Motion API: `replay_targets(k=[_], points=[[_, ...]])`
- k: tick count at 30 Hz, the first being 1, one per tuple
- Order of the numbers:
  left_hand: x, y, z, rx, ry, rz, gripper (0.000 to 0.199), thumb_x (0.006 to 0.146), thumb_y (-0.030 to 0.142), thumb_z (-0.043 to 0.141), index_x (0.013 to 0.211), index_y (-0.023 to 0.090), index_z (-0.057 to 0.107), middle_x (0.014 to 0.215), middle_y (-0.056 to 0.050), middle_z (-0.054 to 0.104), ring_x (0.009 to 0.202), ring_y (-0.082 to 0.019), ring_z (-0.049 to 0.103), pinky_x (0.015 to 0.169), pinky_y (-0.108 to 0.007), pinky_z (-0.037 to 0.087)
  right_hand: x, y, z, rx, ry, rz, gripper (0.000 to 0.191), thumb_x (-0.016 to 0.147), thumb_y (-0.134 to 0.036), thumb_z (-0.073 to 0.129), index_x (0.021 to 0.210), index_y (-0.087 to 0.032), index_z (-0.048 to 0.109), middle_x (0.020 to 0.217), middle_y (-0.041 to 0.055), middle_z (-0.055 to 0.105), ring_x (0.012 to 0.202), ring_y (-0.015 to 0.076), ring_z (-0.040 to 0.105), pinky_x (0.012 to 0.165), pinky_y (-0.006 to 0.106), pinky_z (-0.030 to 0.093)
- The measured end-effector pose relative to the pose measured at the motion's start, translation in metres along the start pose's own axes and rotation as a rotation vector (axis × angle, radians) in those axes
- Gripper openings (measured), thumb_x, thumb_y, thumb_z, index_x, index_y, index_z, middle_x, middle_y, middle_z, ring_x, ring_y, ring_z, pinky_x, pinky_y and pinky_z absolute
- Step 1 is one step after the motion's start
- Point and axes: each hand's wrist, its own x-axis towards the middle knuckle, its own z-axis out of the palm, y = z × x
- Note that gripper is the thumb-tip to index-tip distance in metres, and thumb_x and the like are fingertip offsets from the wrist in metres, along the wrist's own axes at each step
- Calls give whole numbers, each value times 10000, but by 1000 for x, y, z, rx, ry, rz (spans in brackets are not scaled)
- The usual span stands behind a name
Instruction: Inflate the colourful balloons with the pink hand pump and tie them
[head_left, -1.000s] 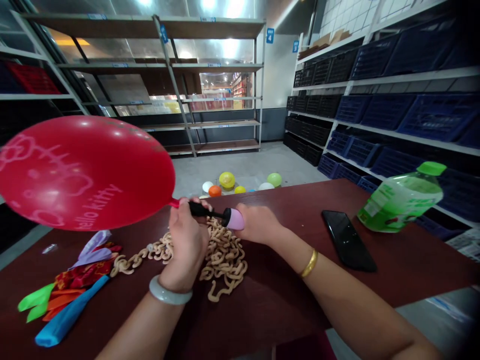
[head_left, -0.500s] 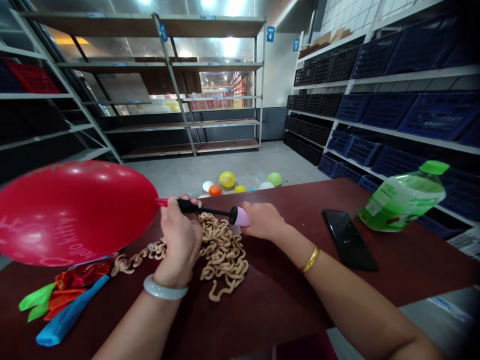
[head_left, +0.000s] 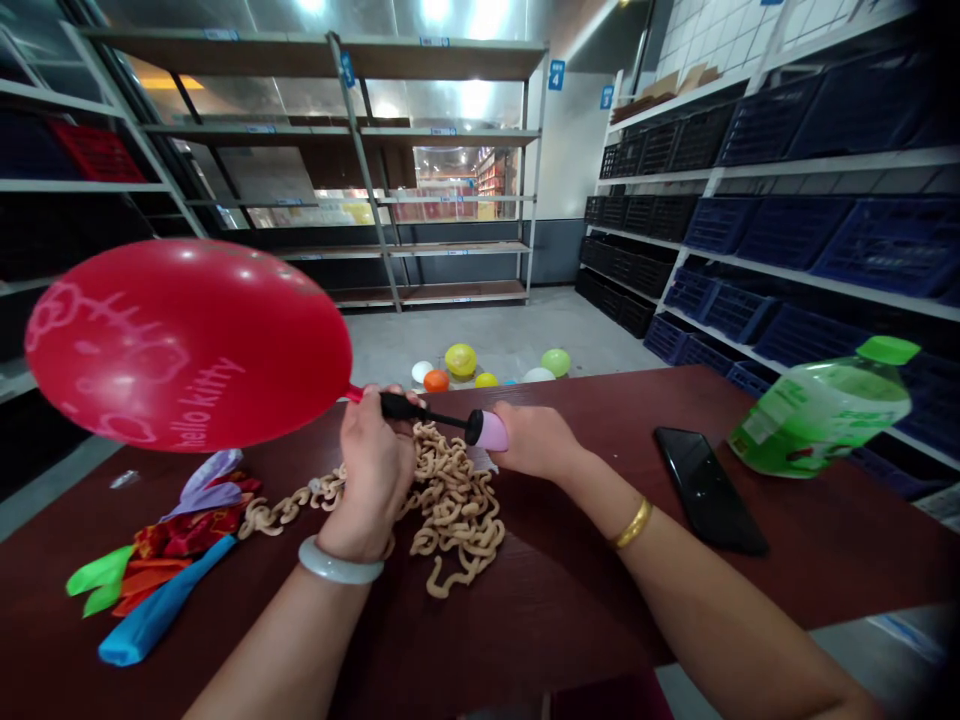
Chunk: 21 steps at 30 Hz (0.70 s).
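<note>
One inflated balloon (head_left: 195,345), one bottle (head_left: 821,412), seemingly part-full

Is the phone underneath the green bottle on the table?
No, the phone lies flat on the table beside the green bottle, with bare tabletop between them.
</note>
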Motion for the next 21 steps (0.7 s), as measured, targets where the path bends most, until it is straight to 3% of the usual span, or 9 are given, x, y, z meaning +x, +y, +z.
replay_targets(k=[4, 7, 11, 17, 21], points=[[28, 22, -16, -2, 75, 70, 191, 797, 187, 626, 833, 210, 440, 708, 34, 534, 617, -129, 578, 648, -284, 506, 4, 13, 4, -20, -13, -7, 331, 830, -449, 590, 1063, -215, 573, 976, 84, 736, 849, 282, 703, 677, 340, 443], [33, 26, -19, -1, 99, 116, 182, 798, 195, 618, 848, 212, 444, 711, 35, 525, 614, -130, 568, 628, -280, 494, 4, 16, 5, -37, -15, -9, 331, 827, -442, 593, 1070, -218, 570, 977, 81, 734, 857, 285, 703, 687, 346, 444], [13, 9, -8, -35, 61, 120, 197, 824, 261, 653, 862, 210, 466, 748, 23, 543, 649, -129, 574, 646, -277, 492, 1, 11, 3, -51, -22, -18, 333, 811, -426, 616, 1063, -214, 563, 978, 81, 734, 866, 286, 703, 693, 343, 444], [-35, -30, 11, -71, -65, -38, 255, 842, 328, 710, 891, 207, 490, 805, 8, 573, 690, -126, 588, 716, -294, 516, -7, -10, -4, 5, -22, -7, 350, 846, -452, 588, 1093, -207, 556, 1014, 96, 731, 878, 278, 699, 704, 338, 448], [-47, -38, 12, -78, -83, -49, 264, 843, 344, 714, 910, 211, 497, 817, 9, 582, 697, -127, 595, 724, -301, 522, -8, -18, -5, 44, -33, 2, 375, 853, -484, 583, 1105, -208, 561, 1026, 102, 726, 888, 282, 692, 704, 340, 444]])
